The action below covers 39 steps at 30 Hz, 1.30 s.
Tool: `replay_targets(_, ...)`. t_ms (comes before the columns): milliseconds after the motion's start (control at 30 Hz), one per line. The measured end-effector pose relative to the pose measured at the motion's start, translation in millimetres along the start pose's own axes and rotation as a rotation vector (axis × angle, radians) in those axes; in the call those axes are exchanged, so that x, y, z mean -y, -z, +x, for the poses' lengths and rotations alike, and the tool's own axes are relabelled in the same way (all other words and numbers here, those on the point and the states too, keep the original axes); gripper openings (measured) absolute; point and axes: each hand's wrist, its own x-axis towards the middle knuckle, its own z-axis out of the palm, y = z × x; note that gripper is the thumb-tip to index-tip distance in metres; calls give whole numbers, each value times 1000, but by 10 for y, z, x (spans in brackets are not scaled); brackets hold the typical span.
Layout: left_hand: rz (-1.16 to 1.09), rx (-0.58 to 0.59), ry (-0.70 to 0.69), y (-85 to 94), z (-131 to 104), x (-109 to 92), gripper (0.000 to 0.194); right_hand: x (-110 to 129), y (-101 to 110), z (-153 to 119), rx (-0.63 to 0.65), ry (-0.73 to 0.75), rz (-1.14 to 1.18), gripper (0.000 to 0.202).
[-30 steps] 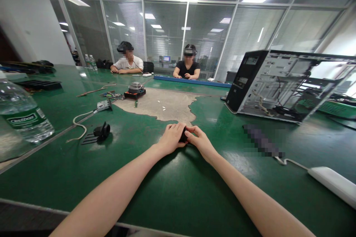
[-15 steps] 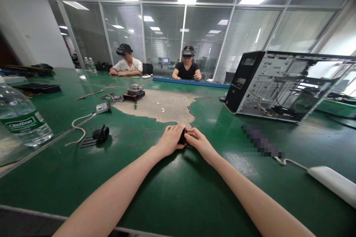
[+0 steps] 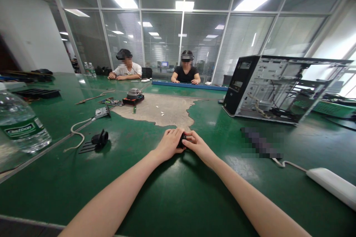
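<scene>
Left hand (image 3: 169, 143): rests on the green counter (image 3: 172, 196), fingers curled inward and closed around the left side of a small black part (image 3: 182, 141)
Right hand (image 3: 198, 145): meets the left hand over the same part, fingers bent and pinching its right side; the fingertips of both hands nearly touch
Small black part: held between the two hands, low over the counter; mostly hidden by the fingers, so its shape and make cannot be told
Progress: judged from this view, the part is in hand and being worked between the fingers; whether anything is fitted or freed cannot be told
Left of the fingers: a black clip-like piece (image 3: 98, 140) lies well apart, a white cable (image 3: 76, 132) beyond it, and a water bottle (image 3: 19, 122) farther left
Right of the fingers: an open computer case (image 3: 280, 89) stands well apart; a white power strip (image 3: 332, 187) lies nearer the edge
Beyond the fingers: a worn bare patch (image 3: 158, 110) of the counter, then two seated people (image 3: 157, 68) at the far side
</scene>
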Motion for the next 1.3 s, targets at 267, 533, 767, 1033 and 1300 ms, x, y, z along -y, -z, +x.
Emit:
replay_targets(267, 6, -12, -4, -17, -2, 12, 56, -112, -7, 71, -97, 29, -98, 32)
replay_targets(533, 2, -15, 1, -19, 1, 14, 53, -29, 6, -1, -7, 15, -37, 36)
replay_targets(767, -4, -18, 7, -26, 0, 6, 51, -130, 19, 56, -61, 12, -44, 33)
replay_targets(1033, 19, -16, 4, -12, -7, 4, 53, -3, 20, -11, 7, 1, -43, 36)
replay_targets(1300, 16, -13, 10, -6, -6, -11, 53, -72, -9, 35, -84, -7, -43, 33)
